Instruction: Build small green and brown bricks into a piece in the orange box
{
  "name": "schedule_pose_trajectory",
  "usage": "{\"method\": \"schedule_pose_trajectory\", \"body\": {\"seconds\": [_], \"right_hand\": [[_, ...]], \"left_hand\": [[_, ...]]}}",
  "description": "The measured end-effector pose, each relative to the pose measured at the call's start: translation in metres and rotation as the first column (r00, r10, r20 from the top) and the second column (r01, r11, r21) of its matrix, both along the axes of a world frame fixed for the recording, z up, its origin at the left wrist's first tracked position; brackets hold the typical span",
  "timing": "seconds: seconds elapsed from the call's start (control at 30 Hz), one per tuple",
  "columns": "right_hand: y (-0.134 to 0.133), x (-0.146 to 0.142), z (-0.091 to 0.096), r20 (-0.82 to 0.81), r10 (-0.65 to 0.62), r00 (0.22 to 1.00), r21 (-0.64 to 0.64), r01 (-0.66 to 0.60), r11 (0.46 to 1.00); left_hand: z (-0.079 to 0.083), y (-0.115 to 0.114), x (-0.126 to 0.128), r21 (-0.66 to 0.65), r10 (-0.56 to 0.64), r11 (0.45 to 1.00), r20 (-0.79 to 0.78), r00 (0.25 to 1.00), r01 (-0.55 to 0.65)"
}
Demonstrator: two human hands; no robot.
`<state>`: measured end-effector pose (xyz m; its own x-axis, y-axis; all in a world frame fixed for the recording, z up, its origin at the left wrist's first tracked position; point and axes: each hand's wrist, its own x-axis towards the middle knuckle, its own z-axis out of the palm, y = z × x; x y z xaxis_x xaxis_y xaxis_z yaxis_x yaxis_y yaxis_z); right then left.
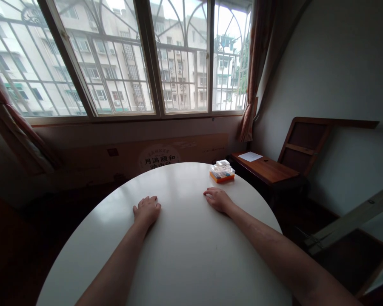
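Observation:
My left hand (147, 209) rests palm down on the white round table (178, 255), left of its middle. Its fingers lie slightly curled and apart, holding nothing. To the right, my right hand (217, 199) also lies on the tabletop with its fingers loosely stretched inward and nothing in them. Just beyond the right hand sits a small stack of clear plastic cases (222, 168) with an orange box (222, 177) at the bottom. What the cases contain is too small to tell. Neither hand touches the stack.
A low wooden bench (270, 168) with a sheet of paper (250, 156) stands beyond the table on the right. A printed cardboard panel (198, 148) leans under the barred windows (178, 76). Curtains (250, 93) hang at both sides.

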<state>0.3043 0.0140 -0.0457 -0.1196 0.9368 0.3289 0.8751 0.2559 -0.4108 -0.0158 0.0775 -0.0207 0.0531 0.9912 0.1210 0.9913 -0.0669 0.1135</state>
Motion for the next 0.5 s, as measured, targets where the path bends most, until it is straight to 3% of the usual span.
{"method": "schedule_pose_trajectory", "body": {"seconds": [0.5], "right_hand": [[0.0017, 0.0007, -0.0037, -0.015, -0.002, 1.000, 0.017, 0.002, 1.000]], "left_hand": [[-0.0023, 0.0038, -0.0001, 0.006, 0.005, 1.000, 0.008, 1.000, -0.005]]}}
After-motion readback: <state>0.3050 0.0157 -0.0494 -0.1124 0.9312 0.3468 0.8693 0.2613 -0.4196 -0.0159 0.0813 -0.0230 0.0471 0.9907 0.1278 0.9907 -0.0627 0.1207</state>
